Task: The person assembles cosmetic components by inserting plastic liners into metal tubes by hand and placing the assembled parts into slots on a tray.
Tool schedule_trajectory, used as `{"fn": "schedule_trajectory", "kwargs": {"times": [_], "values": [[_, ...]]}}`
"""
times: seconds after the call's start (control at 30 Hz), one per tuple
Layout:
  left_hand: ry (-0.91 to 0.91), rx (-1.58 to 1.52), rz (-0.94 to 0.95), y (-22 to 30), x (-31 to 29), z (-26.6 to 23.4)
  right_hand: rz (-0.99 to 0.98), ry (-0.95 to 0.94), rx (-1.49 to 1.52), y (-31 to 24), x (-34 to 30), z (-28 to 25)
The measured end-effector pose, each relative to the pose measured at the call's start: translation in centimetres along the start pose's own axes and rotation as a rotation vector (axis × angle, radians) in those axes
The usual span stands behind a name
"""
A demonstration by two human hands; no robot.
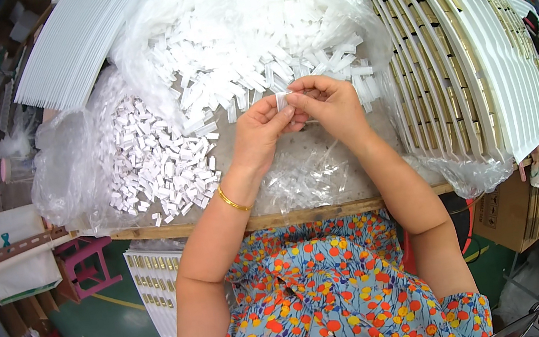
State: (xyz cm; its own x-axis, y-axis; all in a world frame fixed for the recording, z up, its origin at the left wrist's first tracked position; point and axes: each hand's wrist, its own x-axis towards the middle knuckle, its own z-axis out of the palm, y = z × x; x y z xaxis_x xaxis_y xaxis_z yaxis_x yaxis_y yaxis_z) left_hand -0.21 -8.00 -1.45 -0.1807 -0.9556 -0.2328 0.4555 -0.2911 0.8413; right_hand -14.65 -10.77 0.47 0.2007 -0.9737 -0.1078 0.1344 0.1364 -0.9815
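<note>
Over the middle of the table, my left hand (258, 132) and my right hand (336, 108) meet, the fingertips of both pinching a small clear-and-white plastic piece (282, 100). Its lower end is hidden by my fingers. Just beyond them spreads a heap of flat, translucent white plastic pieces (220, 68). To the left of my left hand lies a pile of small white block-like pieces (160, 160). Crumpled clear plastic scraps (306, 180) lie on the table in front of me, between my forearms.
Stacked white trays with rows of gold-coloured tubes (435, 67) stand at the right. A stack of white ribbed sheets (77, 47) is at the far left. Clear plastic bags (64, 168) drape the left side. The wooden table edge (318, 213) runs near my body.
</note>
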Motion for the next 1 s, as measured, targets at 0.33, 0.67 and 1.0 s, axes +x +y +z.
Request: {"fn": "schedule_trajectory", "kwargs": {"times": [0.33, 0.67, 1.0], "values": [[0.099, 0.047, 0.036, -0.2, 0.1, -0.6, -0.287, 0.116, -0.287, 0.3, 0.0, 0.2], [0.122, 0.389, 0.201, -0.1, -0.3, 0.3, -0.397, 0.106, -0.477, 0.2, -0.3, 0.4], [0.146, 0.815, 0.517, -0.2, -0.5, 0.3, -0.278, 0.100, -0.414, 0.0, -0.5, 0.2]]}}
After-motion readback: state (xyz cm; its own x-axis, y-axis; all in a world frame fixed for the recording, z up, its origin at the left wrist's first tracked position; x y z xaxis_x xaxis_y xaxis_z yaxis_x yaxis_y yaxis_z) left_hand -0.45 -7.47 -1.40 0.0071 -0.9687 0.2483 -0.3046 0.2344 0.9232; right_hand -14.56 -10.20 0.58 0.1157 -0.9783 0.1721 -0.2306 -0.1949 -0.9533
